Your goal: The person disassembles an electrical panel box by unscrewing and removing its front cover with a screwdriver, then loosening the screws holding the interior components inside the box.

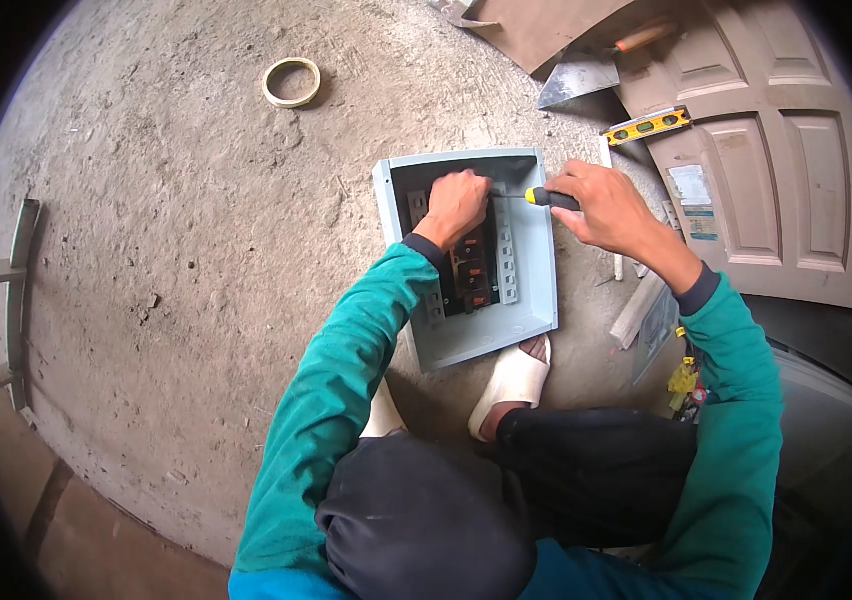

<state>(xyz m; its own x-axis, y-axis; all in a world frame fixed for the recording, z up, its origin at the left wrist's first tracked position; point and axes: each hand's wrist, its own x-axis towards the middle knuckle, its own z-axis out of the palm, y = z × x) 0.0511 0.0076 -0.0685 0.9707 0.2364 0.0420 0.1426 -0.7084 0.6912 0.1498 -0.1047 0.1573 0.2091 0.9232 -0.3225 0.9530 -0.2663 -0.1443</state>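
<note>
A pale grey metal electrical panel box (486, 338) lies open on the ground in front of my feet. Inside it a dark busbar block (472, 268) with copper-coloured parts runs down the middle, flanked by slotted light-coloured strips (508, 262). My right hand (614, 205), at the box's right side, grips the black and yellow handle of a screwdriver (552, 198). Its shaft points left into the box, toward my left hand (456, 207). That hand reaches into the upper part of the box with its fingers curled closed; whatever they hold is hidden.
A tape-like ring (268, 88) lies on the rough concrete (186, 200) at the far left. To the right are a brown panelled door (734, 160), a yellow spirit level (649, 125), a trowel (582, 80), a wooden block (636, 312) and a bundle of coloured wires (686, 380). A metal frame (19, 290) stands left.
</note>
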